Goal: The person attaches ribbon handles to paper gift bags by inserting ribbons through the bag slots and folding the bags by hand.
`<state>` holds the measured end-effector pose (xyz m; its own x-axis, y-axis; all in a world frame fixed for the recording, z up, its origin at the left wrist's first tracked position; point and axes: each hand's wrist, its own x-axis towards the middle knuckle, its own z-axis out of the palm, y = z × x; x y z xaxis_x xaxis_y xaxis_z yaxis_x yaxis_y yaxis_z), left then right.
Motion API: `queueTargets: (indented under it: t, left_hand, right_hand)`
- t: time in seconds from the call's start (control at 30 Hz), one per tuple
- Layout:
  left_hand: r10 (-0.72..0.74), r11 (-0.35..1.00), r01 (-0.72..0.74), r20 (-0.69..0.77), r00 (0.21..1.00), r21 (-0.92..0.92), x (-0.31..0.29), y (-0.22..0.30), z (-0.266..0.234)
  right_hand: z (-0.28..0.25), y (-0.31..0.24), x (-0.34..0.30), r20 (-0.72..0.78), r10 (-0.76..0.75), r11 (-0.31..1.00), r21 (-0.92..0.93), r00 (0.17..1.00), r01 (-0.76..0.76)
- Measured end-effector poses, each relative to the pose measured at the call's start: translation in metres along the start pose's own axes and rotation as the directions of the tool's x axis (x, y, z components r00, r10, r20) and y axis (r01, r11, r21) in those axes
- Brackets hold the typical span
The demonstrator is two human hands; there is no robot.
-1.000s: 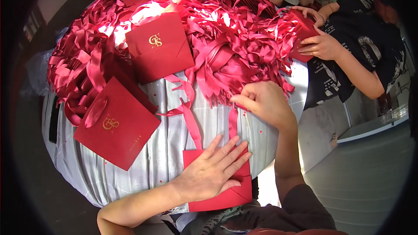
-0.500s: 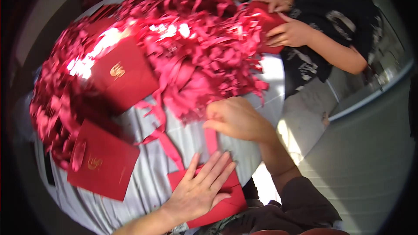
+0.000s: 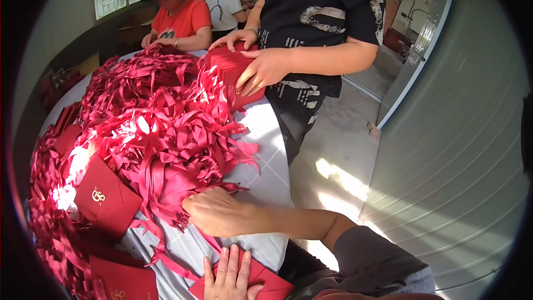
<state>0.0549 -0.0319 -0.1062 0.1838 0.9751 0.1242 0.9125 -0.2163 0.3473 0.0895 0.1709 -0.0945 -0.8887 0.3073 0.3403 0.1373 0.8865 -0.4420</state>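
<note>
My left hand [image 3: 229,279] lies flat, fingers spread, on a red paper gift bag [image 3: 273,284] at the near edge of the table. Beyond it, my right hand [image 3: 219,212] is closed round a red ribbon [image 3: 210,240], which runs down toward that bag. The ribbon's end inside the fist is hidden. A second ribbon [image 3: 173,265] trails from the bag's left side across the cloth. Just past my right knuckles rises a large heap of loose red ribbons [image 3: 166,128].
Two more red bags with gold emblems, an upper bag [image 3: 119,208] and a lower bag [image 3: 136,278], lie left. A person in black [image 3: 325,16] handles stacked red bags [image 3: 225,66] across the table. Someone in red [image 3: 186,19] sits behind. A pale cloth [image 3: 266,139] covers the round table.
My view has tilted up and turned right, so the table sits lower and further left. My left hand stays flat on the bag; my right fist stays closed on the ribbon.
</note>
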Motion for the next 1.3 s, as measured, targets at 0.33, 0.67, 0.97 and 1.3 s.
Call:
queueTargets:
  t: [0.33,0.67,0.97,1.3]
  left_hand:
    - [0.039,0.998,-0.042,-0.054,0.998,-0.055,0.005,-0.001,-0.005]
    - [0.054,0.994,-0.064,-0.105,0.993,-0.091,0.001,0.005,-0.01]
    - [-0.082,0.976,0.029,-0.241,0.967,-0.215,0.0,0.003,-0.003]
    - [-0.055,0.976,-0.018,-0.328,0.943,-0.218,-0.001,0.004,-0.005]
  right_hand:
    - [0.011,0.009,0.006,0.029,-0.02,0.999,-0.036,0.999,0.021]
    - [-0.032,-0.008,-0.011,0.067,0.098,0.994,0.038,0.993,-0.101]
    - [-0.027,-0.027,-0.099,0.225,0.162,0.941,0.259,0.961,-0.22]
    - [-0.011,-0.033,-0.106,0.026,0.191,0.95,0.247,0.981,-0.191]
